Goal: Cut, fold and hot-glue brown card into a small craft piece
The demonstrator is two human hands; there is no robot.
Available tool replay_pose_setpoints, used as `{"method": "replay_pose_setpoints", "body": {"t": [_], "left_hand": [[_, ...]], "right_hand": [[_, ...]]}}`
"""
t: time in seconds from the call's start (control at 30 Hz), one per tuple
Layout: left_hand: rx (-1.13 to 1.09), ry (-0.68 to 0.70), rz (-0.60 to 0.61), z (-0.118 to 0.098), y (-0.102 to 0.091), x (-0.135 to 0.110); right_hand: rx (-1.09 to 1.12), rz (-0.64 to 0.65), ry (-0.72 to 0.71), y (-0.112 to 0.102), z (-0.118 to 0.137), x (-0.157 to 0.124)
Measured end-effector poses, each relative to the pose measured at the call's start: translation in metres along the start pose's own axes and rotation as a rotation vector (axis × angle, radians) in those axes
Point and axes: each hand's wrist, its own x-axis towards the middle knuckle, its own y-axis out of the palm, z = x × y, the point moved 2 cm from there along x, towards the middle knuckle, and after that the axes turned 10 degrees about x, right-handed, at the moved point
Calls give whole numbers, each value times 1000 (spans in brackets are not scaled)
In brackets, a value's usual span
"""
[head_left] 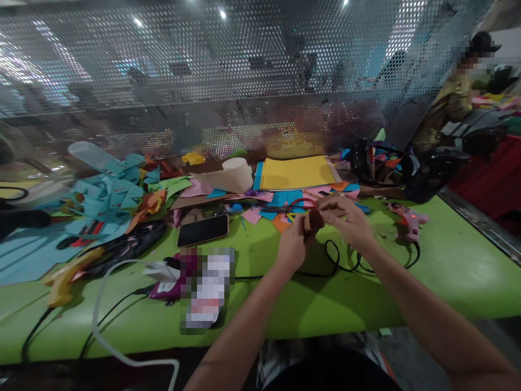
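Both hands meet over the green tabletop (pixel 252 304), right of its middle. My left hand (pixel 293 244) is closed around a small brown piece (pixel 316 220) with a paler side; its exact kind cannot be made out. Close beside it, my right hand (pixel 349 220) has its fingers bent and the fingertips brought together at the piece's upper right. Whether those fingertips pinch part of it is too blurred to see. Just behind the hands lie red-handled scissors (pixel 302 203) among coloured paper scraps (pixel 253 215).
A pink glue gun (pixel 410 221) with a red light lies to the right, a yellow one (pixel 67 279) to the left. A black phone (pixel 203 231), cables, yellow sheets (pixel 299 172) and a tape roll (pixel 236 174) are around. A perforated metal screen (pixel 203 70) stands behind; a person (pixel 451 103) is far right.
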Motion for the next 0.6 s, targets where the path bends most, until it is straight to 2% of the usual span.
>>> {"method": "replay_pose_setpoints", "body": {"t": [0.13, 0.27, 0.47, 0.6], "left_hand": [[54, 63, 25, -5, -2, 0], [-21, 11, 66, -8, -4, 2], [-297, -107, 134, 3, 1, 5], [-495, -114, 114, 9, 7, 7]], "right_hand": [[-34, 29, 56, 3, -8, -2], [-69, -5, 14, 2, -10, -2], [2, -72, -70, -3, -2, 0], [2, -6, -92, 0, 3, -1]]}}
